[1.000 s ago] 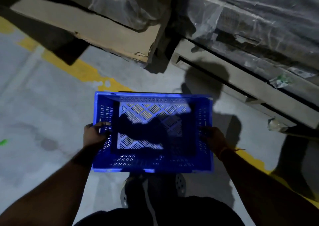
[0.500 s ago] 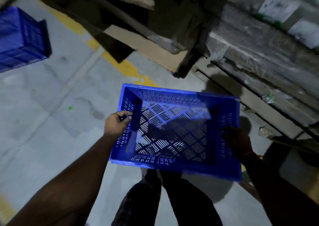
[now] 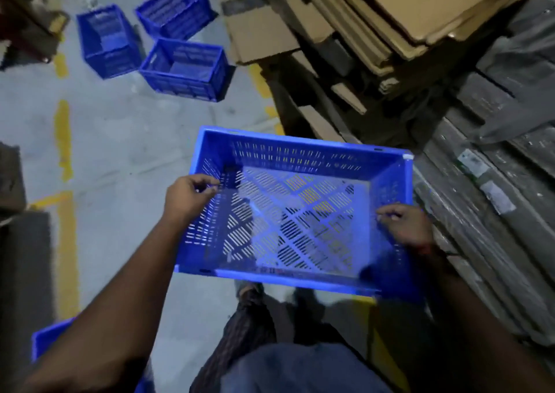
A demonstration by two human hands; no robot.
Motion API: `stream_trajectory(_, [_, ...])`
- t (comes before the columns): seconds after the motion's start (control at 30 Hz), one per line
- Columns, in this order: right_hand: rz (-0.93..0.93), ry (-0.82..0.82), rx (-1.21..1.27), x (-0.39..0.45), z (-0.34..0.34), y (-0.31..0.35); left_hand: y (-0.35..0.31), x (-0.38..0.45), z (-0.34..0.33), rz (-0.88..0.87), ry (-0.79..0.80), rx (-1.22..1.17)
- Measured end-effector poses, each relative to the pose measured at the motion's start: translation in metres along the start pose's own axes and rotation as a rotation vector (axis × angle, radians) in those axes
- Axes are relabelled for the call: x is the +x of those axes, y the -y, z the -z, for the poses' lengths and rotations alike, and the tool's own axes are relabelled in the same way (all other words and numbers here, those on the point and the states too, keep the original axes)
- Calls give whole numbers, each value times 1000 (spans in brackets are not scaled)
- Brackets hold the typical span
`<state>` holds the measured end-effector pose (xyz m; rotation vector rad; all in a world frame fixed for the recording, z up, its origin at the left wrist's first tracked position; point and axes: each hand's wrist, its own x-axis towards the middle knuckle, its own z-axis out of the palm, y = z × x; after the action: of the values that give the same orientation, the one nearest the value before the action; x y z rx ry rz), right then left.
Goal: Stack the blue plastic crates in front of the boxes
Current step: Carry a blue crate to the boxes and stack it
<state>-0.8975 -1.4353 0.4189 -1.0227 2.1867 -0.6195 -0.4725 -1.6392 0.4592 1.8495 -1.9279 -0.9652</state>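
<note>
I carry an empty blue slotted crate [image 3: 295, 158] at waist height, above the floor. My left hand [image 3: 187, 195] grips its left wall, fingers curled over the rim. My right hand [image 3: 404, 226] grips the right wall the same way. Three more blue crates stand on the floor at the upper left: one [image 3: 105, 39], another behind it [image 3: 175, 9], and the nearest [image 3: 186, 71]. Flattened cardboard boxes [image 3: 375, 17] are piled at the upper right. A corner of one more blue crate [image 3: 45, 337] shows at the bottom left.
Dark wrapped board stacks [image 3: 486, 200] run along the right side. Yellow floor lines [image 3: 64, 140] cross the grey concrete on the left. Dark objects sit at the left edge [image 3: 18, 242]. My legs and a foot [image 3: 249, 290] are under the crate.
The view has swung left and up: three floor crates and the cardboard pile have come into sight. The crate stays in both hands, now nearer the board stacks on the right.
</note>
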Motion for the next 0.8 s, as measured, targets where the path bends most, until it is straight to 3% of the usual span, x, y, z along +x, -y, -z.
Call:
stream_trajectory(0.1, [85,44,-35,5,-15,55,41,-49,29,111,-121,-85])
stream_trajectory(0.27, [300,258,-234,10,-78,127,126,-137,63,328,-313,-195])
stream_trajectory(0.57, [611,545,-401,-37,-268,271,287,-290,109,683,-633,-375])
stream_trajectory(0.8, [830,711,-483,-101,-393,372,345,-387,132,932,-902,-472])
